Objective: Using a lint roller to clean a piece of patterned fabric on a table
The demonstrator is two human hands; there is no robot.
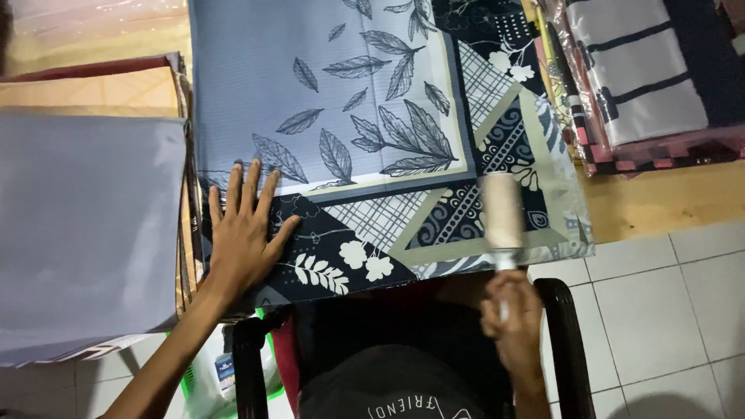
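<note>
A folded patterned cloth (365, 132), grey-blue with dark leaf prints and a navy, cream and white border, lies spread in front of me. My left hand (244, 229) rests flat on its lower left corner, fingers spread. My right hand (512, 318) grips the handle of a lint roller (502, 213), whose cream roll lies on the cloth's lower right border. The roller looks motion-blurred.
A plain grey folded cloth (85, 233) lies at the left over tan and maroon stacks (93, 85). Wrapped striped fabrics (644, 70) are piled at the upper right on a wooden surface (660, 202). Below are a black chair frame (570, 349) and white floor tiles (667, 310).
</note>
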